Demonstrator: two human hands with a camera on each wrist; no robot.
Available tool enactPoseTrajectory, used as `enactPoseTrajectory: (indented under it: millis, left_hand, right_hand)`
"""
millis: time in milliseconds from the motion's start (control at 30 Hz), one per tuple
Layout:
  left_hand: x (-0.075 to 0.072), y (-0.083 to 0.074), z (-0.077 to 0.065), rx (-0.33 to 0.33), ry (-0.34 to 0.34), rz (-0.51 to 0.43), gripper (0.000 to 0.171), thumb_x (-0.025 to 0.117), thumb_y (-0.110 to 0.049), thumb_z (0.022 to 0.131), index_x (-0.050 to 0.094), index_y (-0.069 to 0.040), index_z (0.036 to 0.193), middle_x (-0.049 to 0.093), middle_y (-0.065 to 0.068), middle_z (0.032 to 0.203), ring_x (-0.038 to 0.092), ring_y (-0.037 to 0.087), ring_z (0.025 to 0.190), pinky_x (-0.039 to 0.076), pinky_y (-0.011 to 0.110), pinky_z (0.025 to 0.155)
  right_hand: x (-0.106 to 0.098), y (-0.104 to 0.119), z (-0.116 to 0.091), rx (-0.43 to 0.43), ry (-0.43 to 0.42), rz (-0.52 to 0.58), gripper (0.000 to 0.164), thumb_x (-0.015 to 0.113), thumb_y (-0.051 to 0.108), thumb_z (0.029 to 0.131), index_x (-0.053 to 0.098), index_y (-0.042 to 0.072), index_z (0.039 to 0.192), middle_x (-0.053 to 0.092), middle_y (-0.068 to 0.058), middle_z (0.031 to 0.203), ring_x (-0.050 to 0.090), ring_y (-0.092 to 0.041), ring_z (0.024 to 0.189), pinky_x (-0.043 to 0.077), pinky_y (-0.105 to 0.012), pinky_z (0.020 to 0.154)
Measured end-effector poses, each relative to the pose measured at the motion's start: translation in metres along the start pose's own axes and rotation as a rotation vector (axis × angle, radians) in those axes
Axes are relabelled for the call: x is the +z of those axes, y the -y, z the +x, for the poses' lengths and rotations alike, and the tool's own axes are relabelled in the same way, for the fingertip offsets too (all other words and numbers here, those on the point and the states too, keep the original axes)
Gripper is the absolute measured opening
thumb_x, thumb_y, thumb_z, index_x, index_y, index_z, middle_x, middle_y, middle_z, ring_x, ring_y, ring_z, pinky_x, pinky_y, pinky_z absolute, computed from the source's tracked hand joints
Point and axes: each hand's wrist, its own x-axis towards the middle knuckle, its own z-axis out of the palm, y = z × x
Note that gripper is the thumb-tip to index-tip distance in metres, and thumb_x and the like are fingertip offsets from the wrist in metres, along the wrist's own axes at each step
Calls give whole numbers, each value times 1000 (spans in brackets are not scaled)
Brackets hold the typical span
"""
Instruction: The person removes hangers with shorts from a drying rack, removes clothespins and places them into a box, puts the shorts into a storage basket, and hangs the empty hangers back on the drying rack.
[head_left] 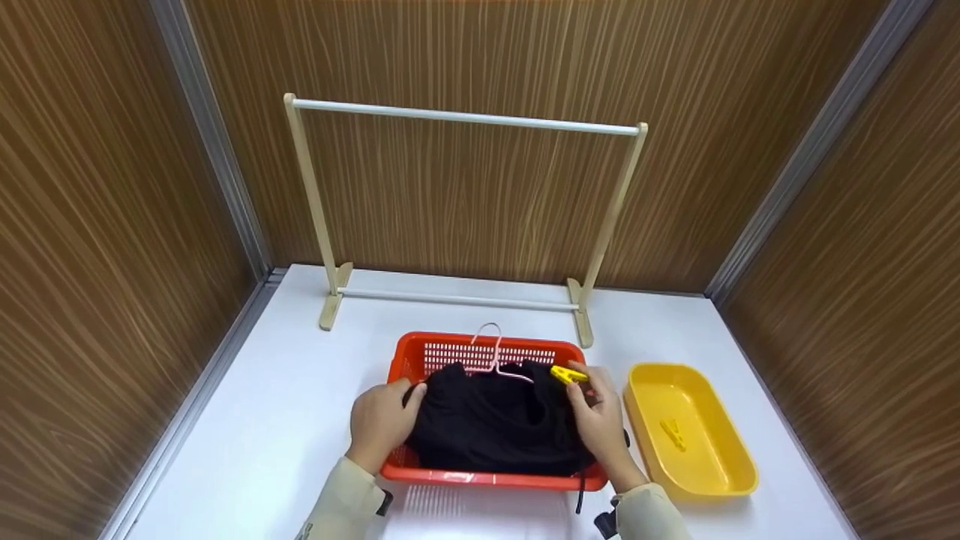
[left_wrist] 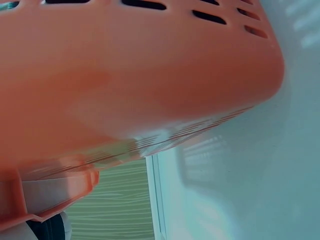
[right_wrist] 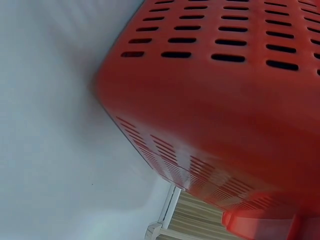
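Observation:
In the head view, a black garment (head_left: 491,424) lies bunched in a red plastic basket (head_left: 495,478). A pink clothes hanger (head_left: 495,358) sits with its shoulders partly inside the cloth and its hook upward. My left hand (head_left: 381,420) pinches the garment's left edge between thumb and fingers, over the basket's left rim. On the right side, my right hand (head_left: 600,420) pinches a yellow clothespin (head_left: 568,374) by the garment's upper right part. Both wrist views show mainly the basket's outer walls (left_wrist: 150,75), (right_wrist: 210,100); the hands are out of sight there.
A yellow tray (head_left: 709,420) stands right of the basket, with another yellow clothespin (head_left: 673,434) inside. Behind the basket is a wooden rack with a white top bar (head_left: 465,117). Wood-grain panels enclose the white table (head_left: 247,435) at the back and sides.

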Motion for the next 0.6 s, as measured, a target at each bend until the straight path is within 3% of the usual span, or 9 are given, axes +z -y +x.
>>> enactPoseTrajectory:
  millis: [167,333,467,600]
  left_hand:
    - [-1,-1,1,-12,12,-7,43,66,-40,100,49,-19,67,37,-5,54,41,14,51,30,32,56]
    - [-1,0,-1,-3,-3,0,43,66,-39,100,48,-20,66,37,-6,54,43,15,51,30,32,55]
    - [0,0,-1,15,-29,6,43,68,-38,99,48,-20,65,37,-6,53,45,16,50,30,32,53]
    - [0,1,0,11,-32,-2,43,68,-38,99,48,-20,65,38,-6,53,47,17,51,31,32,53]
  right_hand:
    - [1,0,2,39,-10,-16,40,61,-11,96,58,-12,135,59,-28,123,64,-18,92,50,-13,81]
    - [1,-1,4,89,47,19,40,59,-7,100,53,-13,139,65,-29,118,71,-28,88,51,-15,80]
    - [1,-3,3,96,48,40,40,58,-8,100,51,-15,139,66,-32,109,71,-26,84,51,-15,78]
    - [2,-5,5,127,31,87,35,60,-9,99,54,-15,134,67,-32,104,69,-15,81,52,-16,76]
